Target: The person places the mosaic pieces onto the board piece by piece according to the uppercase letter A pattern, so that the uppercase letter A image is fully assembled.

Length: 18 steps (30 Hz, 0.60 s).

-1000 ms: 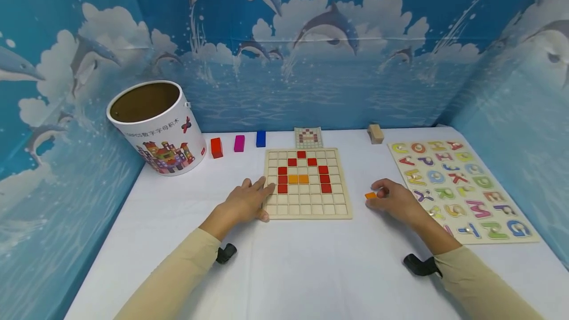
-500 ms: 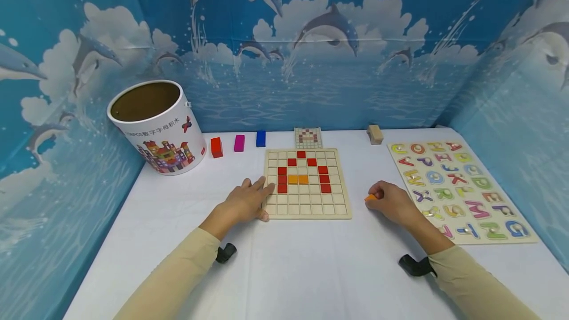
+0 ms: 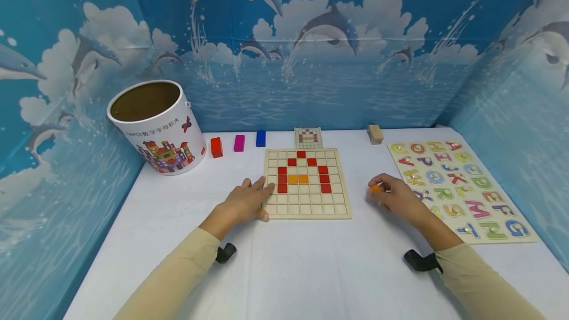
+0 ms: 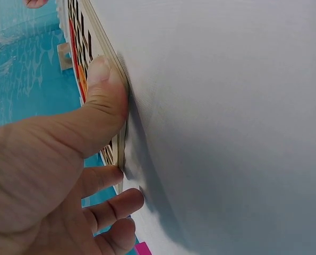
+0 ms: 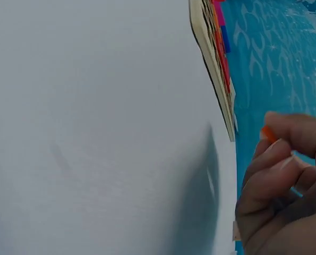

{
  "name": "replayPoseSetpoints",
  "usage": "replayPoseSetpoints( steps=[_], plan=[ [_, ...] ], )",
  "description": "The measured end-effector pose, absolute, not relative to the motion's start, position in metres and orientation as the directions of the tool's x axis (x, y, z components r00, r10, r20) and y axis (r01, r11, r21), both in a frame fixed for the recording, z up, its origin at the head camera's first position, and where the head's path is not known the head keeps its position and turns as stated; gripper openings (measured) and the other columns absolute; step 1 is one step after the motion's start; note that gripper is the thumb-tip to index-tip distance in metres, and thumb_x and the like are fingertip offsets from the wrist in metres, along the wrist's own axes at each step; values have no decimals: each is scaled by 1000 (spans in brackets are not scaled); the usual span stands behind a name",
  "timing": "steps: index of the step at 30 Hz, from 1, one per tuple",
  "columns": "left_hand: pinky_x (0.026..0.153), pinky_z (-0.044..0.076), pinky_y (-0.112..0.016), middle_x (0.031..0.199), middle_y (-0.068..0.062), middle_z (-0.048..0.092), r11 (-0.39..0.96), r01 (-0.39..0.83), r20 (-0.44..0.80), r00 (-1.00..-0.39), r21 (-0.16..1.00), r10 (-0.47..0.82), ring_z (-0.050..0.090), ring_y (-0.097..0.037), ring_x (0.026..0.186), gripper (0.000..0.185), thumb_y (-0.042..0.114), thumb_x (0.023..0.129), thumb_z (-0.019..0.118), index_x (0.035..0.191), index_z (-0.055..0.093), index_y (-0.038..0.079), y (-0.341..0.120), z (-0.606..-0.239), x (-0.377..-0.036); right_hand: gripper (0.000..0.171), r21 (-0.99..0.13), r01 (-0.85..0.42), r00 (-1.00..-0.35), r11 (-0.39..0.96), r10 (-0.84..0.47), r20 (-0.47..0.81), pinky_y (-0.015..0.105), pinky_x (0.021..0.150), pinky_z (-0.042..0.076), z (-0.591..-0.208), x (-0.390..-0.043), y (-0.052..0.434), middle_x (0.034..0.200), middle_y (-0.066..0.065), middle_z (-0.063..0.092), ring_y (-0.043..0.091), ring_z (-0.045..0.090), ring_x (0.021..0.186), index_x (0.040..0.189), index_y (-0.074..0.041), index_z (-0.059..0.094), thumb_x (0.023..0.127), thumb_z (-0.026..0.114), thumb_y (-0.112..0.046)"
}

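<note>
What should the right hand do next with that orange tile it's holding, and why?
Probably carry the orange tile left to the grid board and set it beside the two orange tiles. The right hand pinches it clear of the table, and the left hand presses on the board's edge.

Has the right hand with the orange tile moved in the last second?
Yes. The right hand has lifted the orange tile slightly off the table, beside the grid board.
</note>
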<state>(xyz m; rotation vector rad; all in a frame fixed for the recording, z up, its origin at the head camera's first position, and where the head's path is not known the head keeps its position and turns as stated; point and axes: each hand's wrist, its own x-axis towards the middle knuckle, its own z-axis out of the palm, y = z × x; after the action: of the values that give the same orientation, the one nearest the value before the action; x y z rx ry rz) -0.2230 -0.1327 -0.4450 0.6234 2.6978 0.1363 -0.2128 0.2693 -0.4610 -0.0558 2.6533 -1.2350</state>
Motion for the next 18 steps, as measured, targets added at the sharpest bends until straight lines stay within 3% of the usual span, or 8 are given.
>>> replayPoseSetpoints(
  steps=[9, 18],
  plan=[
    [103, 43, -47, 168, -12, 25, 900, 398, -340, -833, 177, 436, 37, -34, 134, 90, 40, 84, 79, 160, 36, 23, -131, -445, -222, 48, -864, 126, -968, 488, -129, -214, 30, 53, 44, -463, -221, 273, 76, 9, 55, 15, 51, 59, 133, -3, 56, 99, 68, -34],
    [102, 44, -46, 168, -12, 26, 902, 401, -339, -836, 159, 432, 38, -33, 133, 90, 40, 83, 80, 160, 36, 23, -131, -444, -223, 51, -891, 159, -967, 425, -115, -228, 29, 54, 43, -460, -231, 267, 85, 11, 55, 14, 53, 62, 142, -7, 53, 98, 70, -26]
  ],
)
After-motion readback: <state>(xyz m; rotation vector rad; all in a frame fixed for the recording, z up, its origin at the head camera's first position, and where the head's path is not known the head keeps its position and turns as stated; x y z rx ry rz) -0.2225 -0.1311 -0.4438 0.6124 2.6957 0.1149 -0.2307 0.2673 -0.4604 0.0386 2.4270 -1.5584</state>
